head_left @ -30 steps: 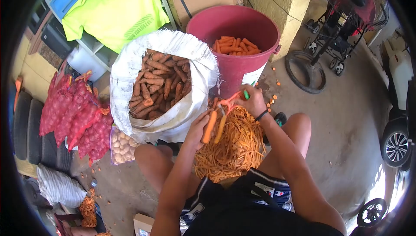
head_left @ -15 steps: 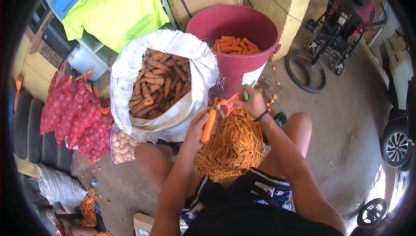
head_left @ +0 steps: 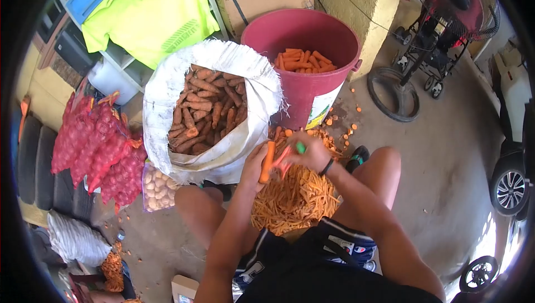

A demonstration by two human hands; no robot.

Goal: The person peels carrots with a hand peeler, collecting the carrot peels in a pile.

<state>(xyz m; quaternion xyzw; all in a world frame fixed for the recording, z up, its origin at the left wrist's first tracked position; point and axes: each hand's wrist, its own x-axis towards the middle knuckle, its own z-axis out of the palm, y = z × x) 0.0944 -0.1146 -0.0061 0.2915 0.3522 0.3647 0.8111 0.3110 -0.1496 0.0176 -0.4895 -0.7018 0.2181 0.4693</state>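
In the head view, my left hand (head_left: 253,166) is wrapped round a peeled-looking orange carrot (head_left: 268,160), held nearly upright. My right hand (head_left: 313,151), a dark band at its wrist, grips a red peeler (head_left: 282,162) with a green end; the tool is right at the carrot's side and partly blurred. Beneath both hands, between my knees, a heap of carrot peelings (head_left: 295,200) is piled up. Ahead to the left stands an open white sack (head_left: 161,102) of unpeeled, soil-brown carrots (head_left: 209,99). Bright peeled carrots (head_left: 305,60) lie inside the dark red tub (head_left: 262,33) beyond.
Red mesh bags of onions (head_left: 95,141) and a bag of potatoes (head_left: 159,187) stand at left, near stacked tyres (head_left: 47,161). Carrot ends (head_left: 350,131) litter the floor by the tub. A fan (head_left: 457,2) stands at the right back, a car wheel (head_left: 510,187) farther right.
My right hand has moved down and left with the peeler, nearer the carrot's lower part. My left hand still holds the carrot, now turned more upright.
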